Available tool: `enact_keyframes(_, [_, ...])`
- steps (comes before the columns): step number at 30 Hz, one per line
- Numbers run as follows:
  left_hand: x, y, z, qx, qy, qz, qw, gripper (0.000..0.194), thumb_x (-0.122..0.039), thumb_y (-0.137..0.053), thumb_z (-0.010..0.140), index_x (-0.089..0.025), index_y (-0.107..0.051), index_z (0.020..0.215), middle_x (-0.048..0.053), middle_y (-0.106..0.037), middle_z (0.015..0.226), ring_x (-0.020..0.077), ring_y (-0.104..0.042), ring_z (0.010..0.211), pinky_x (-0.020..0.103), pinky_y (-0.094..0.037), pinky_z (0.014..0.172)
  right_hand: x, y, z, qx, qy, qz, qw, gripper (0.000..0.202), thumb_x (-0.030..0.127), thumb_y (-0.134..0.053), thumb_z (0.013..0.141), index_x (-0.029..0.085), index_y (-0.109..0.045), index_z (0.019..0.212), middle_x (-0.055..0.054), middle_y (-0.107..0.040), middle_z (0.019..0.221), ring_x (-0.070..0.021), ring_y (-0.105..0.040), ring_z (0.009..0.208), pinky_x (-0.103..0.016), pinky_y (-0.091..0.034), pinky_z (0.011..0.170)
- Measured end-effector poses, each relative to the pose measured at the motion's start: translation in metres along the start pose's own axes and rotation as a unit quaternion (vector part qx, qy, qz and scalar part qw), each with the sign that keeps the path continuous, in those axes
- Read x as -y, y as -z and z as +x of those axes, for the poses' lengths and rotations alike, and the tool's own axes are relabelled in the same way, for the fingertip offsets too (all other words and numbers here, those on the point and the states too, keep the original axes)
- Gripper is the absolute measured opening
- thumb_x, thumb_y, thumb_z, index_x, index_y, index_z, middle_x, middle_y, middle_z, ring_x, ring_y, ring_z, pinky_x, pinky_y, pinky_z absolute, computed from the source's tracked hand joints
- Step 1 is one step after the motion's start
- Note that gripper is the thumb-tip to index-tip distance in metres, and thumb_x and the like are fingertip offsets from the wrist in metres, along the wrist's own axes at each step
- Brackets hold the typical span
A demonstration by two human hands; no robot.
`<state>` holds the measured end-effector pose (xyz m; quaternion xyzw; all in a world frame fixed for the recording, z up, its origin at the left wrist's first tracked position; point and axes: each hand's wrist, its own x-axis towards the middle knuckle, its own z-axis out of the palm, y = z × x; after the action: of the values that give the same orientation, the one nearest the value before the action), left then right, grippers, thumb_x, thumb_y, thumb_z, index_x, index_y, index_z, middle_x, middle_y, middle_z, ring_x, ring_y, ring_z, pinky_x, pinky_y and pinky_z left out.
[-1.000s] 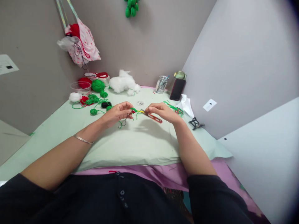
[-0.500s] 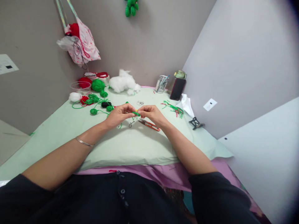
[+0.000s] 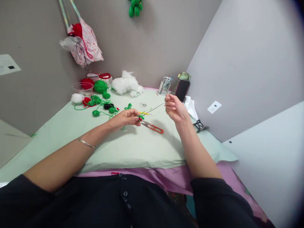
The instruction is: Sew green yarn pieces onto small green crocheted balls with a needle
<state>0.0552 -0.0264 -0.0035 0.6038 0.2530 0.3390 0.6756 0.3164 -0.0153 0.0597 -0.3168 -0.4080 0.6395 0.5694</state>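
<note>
My left hand (image 3: 128,117) is closed on a small green and red crocheted piece (image 3: 141,117), pinched between thumb and fingers. From that piece a dark thread (image 3: 155,108) runs taut up to my right hand (image 3: 175,107), which is raised to the right with its fingers pinched on the thread. Whether a needle is in those fingers is too small to tell. Just behind the piece lies a yellow-handled crochet hook (image 3: 144,113). Orange-handled thread snips (image 3: 155,127) lie below and between my hands, on the pale green table cover (image 3: 142,148).
Green yarn balls (image 3: 100,86), a red ball (image 3: 87,84) and a black spool (image 3: 108,106) sit at the left. White stuffing (image 3: 127,84) is at the back. A pen cup (image 3: 165,85), a phone (image 3: 182,90), tissue (image 3: 190,107) and a black hair clip (image 3: 200,126) line the right.
My right hand has moved away from my left, up and to the right, drawing the dark thread out straight. My left hand has stayed nearly in place with the crocheted piece.
</note>
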Motion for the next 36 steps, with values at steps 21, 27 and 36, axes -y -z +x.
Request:
enact_keyframes(21, [-0.003,0.000,0.001,-0.016,-0.044,0.041,0.998,0.027,-0.036,-0.070,0.080,-0.019,-0.057,0.096,0.000,-0.065,0.083,0.0126,-0.066,0.068,0.032,-0.055,0.075,0.011,0.051,0.023,-0.190,0.127,0.086,0.970,0.021,0.005,-0.063,0.079,0.018,-0.048,0.071,0.005,-0.057,0.063,-0.0017,-0.056,0.054,-0.006,-0.051,0.047])
enact_keyframes(27, [-0.004,0.001,0.001,-0.066,-0.057,0.054,0.995,0.031,-0.039,-0.071,0.079,-0.019,-0.056,0.098,0.000,-0.066,0.077,0.0143,-0.067,0.067,0.033,-0.055,0.074,0.003,0.023,0.011,-0.096,0.147,-0.007,0.984,0.015,0.016,-0.073,0.074,0.017,-0.059,0.081,0.004,-0.061,0.070,-0.0025,-0.056,0.057,-0.011,-0.047,0.049])
enact_keyframes(36, [-0.002,0.002,0.003,-0.111,-0.075,0.035,0.990,0.030,-0.038,-0.075,0.074,-0.017,-0.061,0.090,0.002,-0.067,0.084,0.0160,-0.069,0.079,0.036,-0.054,0.085,-0.024,-0.018,-0.010,0.062,0.133,-0.211,0.966,0.030,0.041,-0.076,0.072,0.017,-0.067,0.087,0.006,-0.048,0.054,-0.0045,-0.037,0.045,-0.020,-0.024,0.041])
